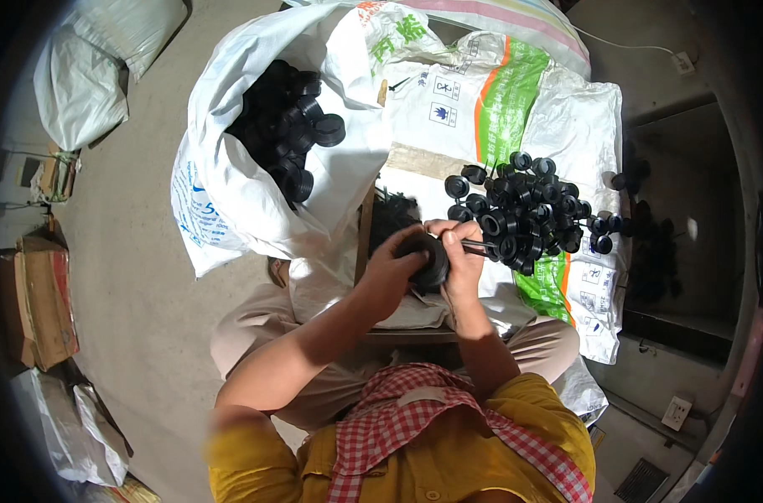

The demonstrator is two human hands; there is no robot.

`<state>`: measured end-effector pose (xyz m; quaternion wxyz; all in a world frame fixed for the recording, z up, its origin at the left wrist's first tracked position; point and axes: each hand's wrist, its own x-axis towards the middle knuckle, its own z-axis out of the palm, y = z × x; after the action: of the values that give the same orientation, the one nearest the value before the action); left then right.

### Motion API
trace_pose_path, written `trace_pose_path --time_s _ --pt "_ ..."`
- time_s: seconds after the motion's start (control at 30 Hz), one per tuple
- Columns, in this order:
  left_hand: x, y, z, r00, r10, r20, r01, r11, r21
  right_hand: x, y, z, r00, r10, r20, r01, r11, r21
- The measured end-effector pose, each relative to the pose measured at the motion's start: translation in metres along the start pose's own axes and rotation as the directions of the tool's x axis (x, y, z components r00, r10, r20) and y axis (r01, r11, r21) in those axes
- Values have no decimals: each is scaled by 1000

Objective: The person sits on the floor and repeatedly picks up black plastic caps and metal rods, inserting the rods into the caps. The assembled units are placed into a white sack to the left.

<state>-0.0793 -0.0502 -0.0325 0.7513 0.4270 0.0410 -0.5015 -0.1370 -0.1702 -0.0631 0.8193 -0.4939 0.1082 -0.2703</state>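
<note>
My left hand [385, 272] is closed round a large black ring-shaped plastic cap [434, 261], with its thumb against the opening. Close beside it, my right hand [463, 272] pinches a thin dark strip [480, 244] between thumb and fingers; its fingertips lie next to the cap's rim. The strip points toward a heap of black round caps [537, 205], several of them joined by thin stems, on the covered table to the right. Whether strip and held cap are joined is hidden by my fingers. Dark thin scraps [394, 214] lie just beyond my left hand.
At left, an open white woven sack [222, 180] holds black caps [285, 126]. Printed white and green sacks [503, 101] cover the table. A dark bin-like recess [683, 210] stands at right. Cardboard boxes [46, 293] and white bags [75, 88] line the floor's left side.
</note>
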Motion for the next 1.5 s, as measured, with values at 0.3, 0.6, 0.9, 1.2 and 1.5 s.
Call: trace_pose_path --time_s 0.3,0.6,0.9,1.2,1.5 --pt "8 56 -6 688 631 358 -9 -486 874 0 83 -103 966 250 -67 -94 94 -991" --pt "2 102 -4 604 693 393 -169 -371 913 90 113 -171 770 125 -626 -618 -103 -780" --pt "14 81 -2 868 441 230 -219 -77 973 47 103 -173 998 -7 -55 -55 -227 -972" --pt "16 36 6 999 -16 -51 53 328 943 3 -40 -47 791 46 610 584 240 -775" --pt "-3 54 3 674 220 706 -652 626 427 -13 -91 -41 478 596 645 -776 631 -8"
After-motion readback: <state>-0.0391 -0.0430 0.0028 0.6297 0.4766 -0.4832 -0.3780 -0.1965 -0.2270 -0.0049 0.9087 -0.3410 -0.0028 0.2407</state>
